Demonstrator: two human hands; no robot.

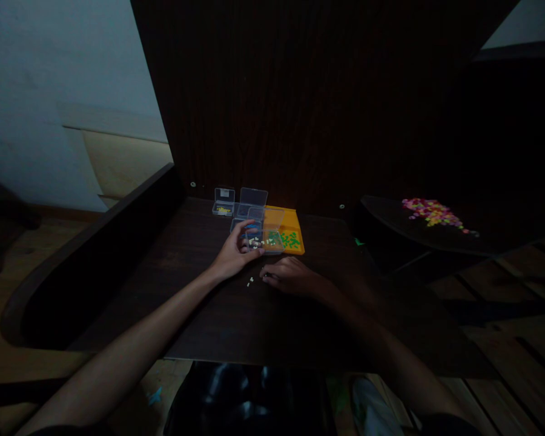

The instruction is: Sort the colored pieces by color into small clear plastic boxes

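Note:
On a dark wooden desk (209, 315) stand several small clear plastic boxes (253, 204) and an orange tray (295, 233) with green beads. My left hand (235, 251) grips the side of a clear box (261, 241) holding pale beads. My right hand (290, 277) rests on the desk just in front of that box, fingers curled and pinched together near a few loose pale beads (250, 281). What the right fingers hold is too small to make out.
A heap of mixed pink and yellow beads (431, 213) lies on a dark shelf to the right. One small box (223, 203) with yellow beads stands at the back left. A tall dark panel rises behind the desk; raised edge on the left.

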